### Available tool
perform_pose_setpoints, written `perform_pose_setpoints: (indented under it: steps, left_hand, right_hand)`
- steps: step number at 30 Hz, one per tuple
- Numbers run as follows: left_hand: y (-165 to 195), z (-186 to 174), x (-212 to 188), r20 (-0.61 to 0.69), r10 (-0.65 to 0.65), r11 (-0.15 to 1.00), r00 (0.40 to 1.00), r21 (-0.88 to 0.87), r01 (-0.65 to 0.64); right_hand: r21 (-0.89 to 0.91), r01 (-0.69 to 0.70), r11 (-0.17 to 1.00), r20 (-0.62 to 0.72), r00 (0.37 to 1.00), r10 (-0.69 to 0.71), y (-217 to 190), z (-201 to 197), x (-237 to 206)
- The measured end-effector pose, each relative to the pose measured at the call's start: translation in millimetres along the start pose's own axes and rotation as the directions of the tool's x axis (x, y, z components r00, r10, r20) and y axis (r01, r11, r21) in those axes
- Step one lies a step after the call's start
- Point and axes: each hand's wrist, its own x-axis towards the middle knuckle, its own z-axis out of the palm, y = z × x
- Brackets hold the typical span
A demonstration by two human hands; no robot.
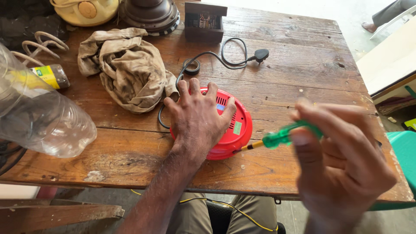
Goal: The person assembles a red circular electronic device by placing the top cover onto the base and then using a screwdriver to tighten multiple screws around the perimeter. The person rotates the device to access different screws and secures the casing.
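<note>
A: What is the right hand (342, 169) doing?

B: It is gripping a screwdriver (281, 136) by its green handle, fingers closed round it, and the tip is touching the right rim of the red case (236, 130). The hand is blurred, so finer detail is lost.

A: And the left hand (197, 117)?

B: It is lying flat on top of the case, fingers spread, pressing rather than grasping anything. The case is sitting near the front edge of the table (303, 78), about midway across.

A: What is lying around it?

B: A clear bottle (39, 117) is lying at the left edge (close to the camera). Just behind the hand a dirty rag (125, 69) is lying crumpled, and a black cord (208, 58) is running from the case back to a plug (261, 54). Farther back a small dark box (204, 21) is standing open, with a dark round housing (149, 15) and a yellow housing (86, 11) beside it at the far edge.
</note>
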Motion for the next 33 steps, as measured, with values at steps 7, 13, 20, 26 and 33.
perform_pose_setpoints:
  steps: [7,13,20,26,33]
  left_hand:
    - [-2,7,-2,-0.034,-0.001,1.0,0.999,0.011,0.001]
    - [-4,13,-1,-0.061,0.005,1.0,0.998,0.021,-0.004]
    - [-3,7,-2,-0.052,0.01,1.0,0.999,0.014,-0.009]
    - [-4,8,-1,-0.069,-0.006,1.0,0.998,0.012,0.007]
    - [-3,4,-2,-0.056,-0.01,1.0,0.998,0.012,0.01]
  right_hand:
    - [0.063,0.037,0.997,0.015,0.999,-0.038,13,-1,-9]
    - [-0.072,0.093,0.993,0.064,0.994,-0.089,20,-8,-15]
    - [-0.032,0.047,0.998,-0.032,0.998,-0.048,6,6,-6]
    - [0.046,-0.067,0.997,0.074,0.995,0.064,-5,0,-5]
    - [0.08,0.012,0.997,0.096,0.995,-0.019,7,0,-11]
